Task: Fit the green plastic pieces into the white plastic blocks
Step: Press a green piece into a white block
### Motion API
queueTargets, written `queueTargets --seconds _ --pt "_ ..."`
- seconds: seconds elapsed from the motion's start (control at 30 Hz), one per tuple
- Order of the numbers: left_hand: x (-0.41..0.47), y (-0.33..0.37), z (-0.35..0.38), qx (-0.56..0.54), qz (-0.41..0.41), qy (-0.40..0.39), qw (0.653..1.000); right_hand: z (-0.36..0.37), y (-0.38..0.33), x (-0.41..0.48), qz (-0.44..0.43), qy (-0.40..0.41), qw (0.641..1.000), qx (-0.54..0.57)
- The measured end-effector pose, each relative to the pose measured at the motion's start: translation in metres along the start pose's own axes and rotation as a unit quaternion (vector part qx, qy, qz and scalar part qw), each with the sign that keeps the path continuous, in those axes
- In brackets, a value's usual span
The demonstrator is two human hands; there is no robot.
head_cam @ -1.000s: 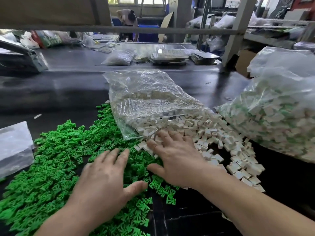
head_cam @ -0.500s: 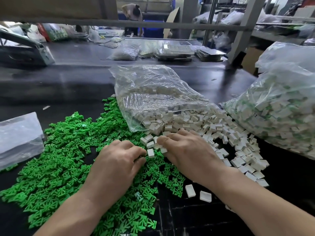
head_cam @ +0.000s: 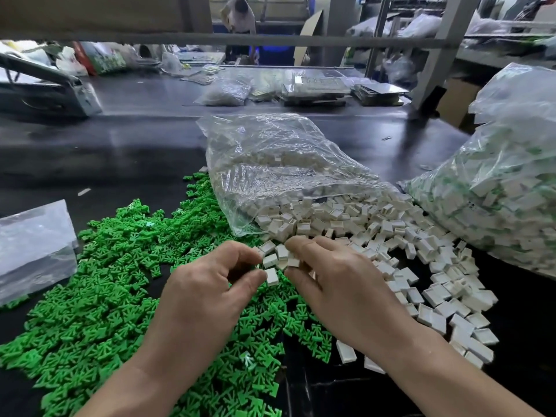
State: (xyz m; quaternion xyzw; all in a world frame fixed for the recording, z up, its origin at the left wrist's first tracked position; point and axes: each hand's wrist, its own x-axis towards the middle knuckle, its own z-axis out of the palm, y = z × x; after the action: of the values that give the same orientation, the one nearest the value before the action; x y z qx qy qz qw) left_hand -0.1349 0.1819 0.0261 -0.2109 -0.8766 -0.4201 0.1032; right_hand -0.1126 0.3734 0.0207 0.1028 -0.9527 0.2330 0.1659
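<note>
A wide heap of green plastic pieces (head_cam: 105,296) covers the black table at the left and under my hands. White plastic blocks (head_cam: 391,236) spill from a clear bag (head_cam: 279,164) across the middle and right. My left hand (head_cam: 210,290) hovers over the green heap with its fingers curled, and its thumb tip pinches a white block (head_cam: 272,276). My right hand (head_cam: 340,284), fingers curled, grips a small cluster of white blocks (head_cam: 282,254) at its fingertips. The two hands almost meet. What lies inside either palm is hidden.
A big clear bag of white blocks with green inserts (head_cam: 496,206) fills the right side. A folded clear bag (head_cam: 33,245) lies at the left edge. Farther back are a grey machine (head_cam: 45,91), small bags and trays (head_cam: 316,88), and a person (head_cam: 239,13).
Both hands went from flat on the piles to curled. They drew together and now pinch white blocks between them. Two white blocks now lie below my right wrist.
</note>
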Motion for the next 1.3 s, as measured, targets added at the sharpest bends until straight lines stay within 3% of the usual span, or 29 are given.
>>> queueTargets --seconds 0.13,0.33,0.43,0.5,0.53,0.57,0.63,0.7,0.77,0.83,0.97,1.3 --pt "-0.001 0.006 0.005 -0.035 0.009 0.000 0.999 0.000 0.008 -0.001 0.023 -0.016 0.997 0.077" --pt "-0.001 0.004 0.009 -0.046 -0.027 -0.024 0.998 -0.002 0.012 0.000 0.045 0.010 0.994 0.096" --pt "-0.001 0.002 0.009 -0.105 -0.054 -0.015 0.993 -0.003 0.012 -0.001 0.027 0.057 0.995 0.081" --pt "-0.001 0.001 0.008 -0.156 -0.062 -0.012 0.986 -0.007 0.014 -0.004 0.045 0.058 0.988 0.138" --pt "-0.001 0.001 0.008 -0.184 -0.065 -0.013 0.981 -0.010 0.013 -0.004 0.080 0.030 0.972 0.221" --pt "-0.001 0.001 0.008 -0.216 -0.068 -0.016 0.974 -0.013 0.009 -0.004 0.121 -0.002 0.932 0.341" --pt "-0.001 0.002 0.009 -0.281 -0.078 -0.023 0.956 -0.016 0.003 -0.004 0.182 -0.061 0.798 0.572" --pt "0.000 0.004 0.009 -0.324 -0.081 -0.028 0.942 -0.015 0.000 -0.004 0.209 -0.096 0.689 0.688" --pt "-0.001 0.006 0.009 -0.353 -0.081 -0.024 0.932 -0.015 -0.003 -0.002 0.217 -0.117 0.640 0.727" --pt "-0.001 0.008 0.009 -0.376 -0.083 -0.013 0.923 -0.016 -0.002 0.000 0.222 -0.133 0.619 0.741" --pt "-0.003 0.011 0.007 -0.363 -0.065 -0.010 0.929 -0.014 -0.004 0.000 0.221 -0.146 0.601 0.754" --pt "-0.005 0.014 0.006 -0.326 -0.081 -0.004 0.942 -0.008 -0.007 -0.001 0.210 -0.107 0.647 0.725"
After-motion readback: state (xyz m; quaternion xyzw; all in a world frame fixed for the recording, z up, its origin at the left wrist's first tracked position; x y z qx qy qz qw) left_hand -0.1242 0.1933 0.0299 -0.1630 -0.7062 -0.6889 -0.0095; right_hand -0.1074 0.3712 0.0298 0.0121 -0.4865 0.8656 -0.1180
